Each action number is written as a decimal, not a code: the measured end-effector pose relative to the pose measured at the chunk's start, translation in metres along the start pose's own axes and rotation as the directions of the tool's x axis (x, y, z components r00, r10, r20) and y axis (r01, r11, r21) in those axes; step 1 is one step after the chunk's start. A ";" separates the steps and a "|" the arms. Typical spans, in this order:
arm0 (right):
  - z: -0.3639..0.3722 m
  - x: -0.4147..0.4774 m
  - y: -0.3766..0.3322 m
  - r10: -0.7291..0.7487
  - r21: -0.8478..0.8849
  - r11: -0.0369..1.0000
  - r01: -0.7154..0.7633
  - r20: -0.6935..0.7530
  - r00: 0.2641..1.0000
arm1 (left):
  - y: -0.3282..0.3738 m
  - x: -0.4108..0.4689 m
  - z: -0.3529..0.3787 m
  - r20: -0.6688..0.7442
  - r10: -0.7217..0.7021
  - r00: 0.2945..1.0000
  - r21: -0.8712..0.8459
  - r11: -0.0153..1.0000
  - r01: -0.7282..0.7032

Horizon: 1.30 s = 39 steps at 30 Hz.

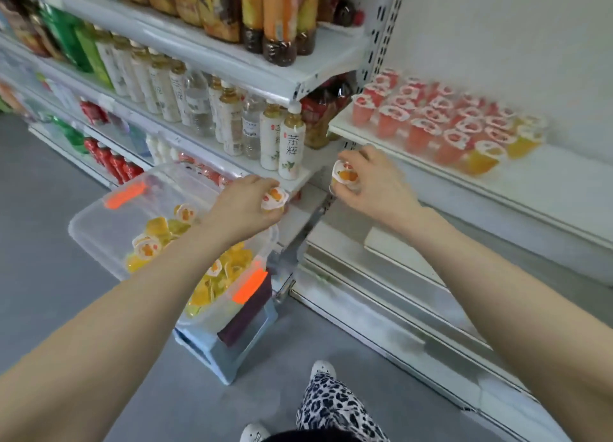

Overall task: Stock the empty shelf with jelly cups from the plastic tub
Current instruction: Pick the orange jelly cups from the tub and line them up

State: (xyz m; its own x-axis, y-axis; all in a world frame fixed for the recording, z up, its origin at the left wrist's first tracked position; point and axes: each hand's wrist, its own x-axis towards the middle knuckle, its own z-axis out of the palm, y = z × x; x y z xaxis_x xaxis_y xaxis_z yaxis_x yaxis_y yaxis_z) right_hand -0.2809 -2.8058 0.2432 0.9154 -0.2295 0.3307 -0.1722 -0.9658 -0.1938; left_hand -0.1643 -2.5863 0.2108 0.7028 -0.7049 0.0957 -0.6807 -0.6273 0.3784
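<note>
Jelly cups [431, 123] line the shelf [557, 183]; just below its edge, left hand [245, 206] and right hand [374, 179] each grip an orange cup [346, 176], probably stocking two at once.

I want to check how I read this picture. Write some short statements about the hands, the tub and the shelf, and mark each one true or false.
1. The left hand holds one jelly cup and the right hand holds a second cup. True.
2. The plastic tub stands directly on the floor. False: it rests on a light blue stool.
3. The right shelf holds only orange cups. False: most are red cups, with a few orange cups at one end.
4. The plastic tub contains loose cups of orange jelly. True.
</note>
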 end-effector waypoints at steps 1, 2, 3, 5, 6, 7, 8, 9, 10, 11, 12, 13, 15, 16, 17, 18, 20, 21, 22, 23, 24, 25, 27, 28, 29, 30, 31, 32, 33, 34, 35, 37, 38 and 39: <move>-0.012 -0.005 0.010 0.020 -0.013 1.000 -0.021 -0.016 1.000 | 0.015 0.007 -0.002 -0.002 0.035 0.999 0.002 0.999 -0.035; -0.025 -0.010 0.021 0.043 -0.028 0.999 -0.044 -0.033 0.999 | 0.031 0.014 -0.004 -0.003 0.069 0.998 0.011 0.998 -0.069; -0.037 -0.015 0.033 0.070 -0.041 0.997 -0.072 -0.049 0.996 | 0.046 0.021 -0.004 -0.002 0.105 0.994 0.022 0.994 -0.105; -0.059 -0.024 0.056 0.120 -0.044 0.991 -0.124 -0.093 0.988 | 0.077 0.036 -0.005 -0.003 0.173 0.985 0.028 0.985 -0.173; -0.070 -0.029 0.068 0.138 -0.035 0.989 -0.143 -0.116 0.984 | 0.093 0.043 -0.005 -0.006 0.201 0.980 0.021 0.979 -0.201; -0.080 -0.033 0.082 0.158 -0.021 0.987 -0.162 -0.132 0.979 | 0.109 0.050 -0.004 -0.017 0.234 0.972 0.014 0.972 -0.234; -0.090 -0.037 0.097 0.178 -0.007 0.984 -0.180 -0.144 0.974 | 0.125 0.057 -0.003 -0.031 0.272 0.962 0.012 0.962 -0.272; -0.101 -0.041 0.112 0.201 0.006 0.979 -0.202 -0.153 0.968 | 0.140 0.064 -0.002 -0.047 0.306 0.951 0.011 0.952 -0.305; -0.112 -0.045 0.127 0.229 0.018 0.973 -0.229 -0.161 0.960 | 0.156 0.070 -0.002 -0.065 0.329 0.942 0.008 0.944 -0.329; -0.123 -0.049 0.143 0.260 0.030 0.966 -0.258 -0.165 0.951 | 0.171 0.077 -0.001 -0.079 0.342 0.936 0.000 0.939 -0.343; -0.135 -0.053 0.159 0.292 0.039 0.956 -0.289 -0.165 0.942 | 0.186 0.084 0.000 -0.093 0.355 0.930 -0.005 0.934 -0.357; -0.146 -0.056 0.175 0.321 0.049 0.947 -0.318 -0.166 0.932 | 0.201 0.091 0.002 -0.107 0.375 0.921 -0.007 0.926 -0.377; -0.164 -0.060 0.206 0.379 0.066 0.926 -0.373 -0.167 0.910 | 0.226 0.103 0.006 -0.127 0.407 0.904 -0.014 0.911 -0.412; -0.170 -0.061 0.220 0.410 0.071 0.912 -0.404 -0.163 0.898 | 0.238 0.108 0.009 -0.136 0.411 0.901 -0.025 0.908 -0.418; -0.174 -0.061 0.234 0.440 0.080 0.898 -0.432 -0.153 0.885 | 0.248 0.113 0.012 -0.144 0.408 0.901 -0.036 0.908 -0.417; -0.176 -0.061 0.245 0.463 0.090 0.886 -0.454 -0.139 0.876 | 0.257 0.117 0.015 -0.149 0.401 0.904 -0.045 0.911 -0.411; -0.174 -0.059 0.263 0.489 0.105 0.871 -0.479 -0.098 0.867 | 0.272 0.124 0.021 -0.152 0.384 0.911 -0.058 0.916 -0.396; -0.170 -0.057 0.270 0.495 0.107 0.867 -0.486 -0.073 0.866 | 0.277 0.127 0.023 -0.152 0.378 0.913 -0.059 0.919 -0.390; -0.165 -0.056 0.274 0.499 0.110 0.864 -0.492 -0.046 0.865 | 0.282 0.129 0.026 -0.147 0.370 0.917 -0.060 0.922 -0.382; -0.160 -0.054 0.278 0.506 0.120 0.858 -0.500 -0.017 0.863 | 0.285 0.131 0.028 -0.142 0.363 0.921 -0.058 0.926 -0.374; -0.154 -0.052 0.282 0.509 0.134 0.852 -0.506 0.011 0.860 | 0.287 0.133 0.031 -0.134 0.357 0.925 -0.055 0.929 -0.366; -0.147 -0.050 0.285 0.506 0.146 0.851 -0.505 0.033 0.862 | 0.289 0.135 0.033 -0.126 0.354 0.927 -0.043 0.931 -0.362; -0.136 -0.048 0.289 0.482 0.140 0.864 -0.484 0.055 0.875 | 0.291 0.138 0.037 -0.115 0.355 0.928 0.004 0.934 -0.357; -0.131 -0.047 0.291 0.465 0.130 0.874 -0.469 0.055 0.883 | 0.291 0.138 0.039 -0.109 0.355 0.928 0.028 0.935 -0.355; -0.126 -0.047 0.293 0.450 0.124 0.883 -0.452 0.051 0.892 | 0.292 0.139 0.040 -0.104 0.353 0.930 0.041 0.936 -0.350; -0.123 -0.046 0.294 0.434 0.124 0.891 -0.436 0.044 0.900 | 0.293 0.139 0.041 -0.104 0.352 0.930 0.046 0.936 -0.349; -0.121 -0.046 0.295 0.425 0.130 0.896 -0.425 0.034 0.905 | 0.293 0.139 0.042 -0.106 0.352 0.930 0.049 0.936 -0.349; -0.119 -0.044 0.296 0.419 0.132 0.899 -0.418 0.021 0.908 | 0.294 0.140 0.043 -0.110 0.353 0.929 0.050 0.936 -0.350; -0.118 -0.043 0.297 0.412 0.131 0.903 -0.410 0.008 0.911 | 0.295 0.140 0.044 -0.113 0.353 0.929 0.052 0.936 -0.349; -0.117 -0.041 0.298 0.406 0.126 0.907 -0.403 -0.004 0.914 | 0.296 0.140 0.045 -0.113 0.352 0.929 0.055 0.936 -0.348; -0.115 -0.040 0.299 0.402 0.118 0.910 -0.398 -0.014 0.915 | 0.297 0.141 0.045 -0.112 0.351 0.930 0.061 0.936 -0.346; -0.114 -0.039 0.300 0.395 0.093 0.916 -0.391 -0.031 0.918 | 0.301 0.141 0.045 -0.113 0.357 0.927 0.061 0.934 -0.352; -0.114 -0.039 0.302 0.388 0.081 0.920 -0.384 -0.040 0.921 | 0.303 0.141 0.045 -0.117 0.363 0.924 0.056 0.932 -0.359; -0.114 -0.040 0.304 0.379 0.074 0.924 -0.375 -0.043 0.924 | 0.307 0.140 0.045 -0.122 0.371 0.920 0.052 0.928 -0.368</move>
State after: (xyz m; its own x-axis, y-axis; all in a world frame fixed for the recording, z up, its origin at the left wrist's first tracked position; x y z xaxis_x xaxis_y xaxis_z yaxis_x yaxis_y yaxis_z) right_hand -0.4107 -3.1036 0.2763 0.7653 -0.5833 0.2722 -0.4756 -0.7974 -0.3715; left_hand -0.2840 -2.8923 0.2986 0.4193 -0.8415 0.3406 -0.9012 -0.3404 0.2683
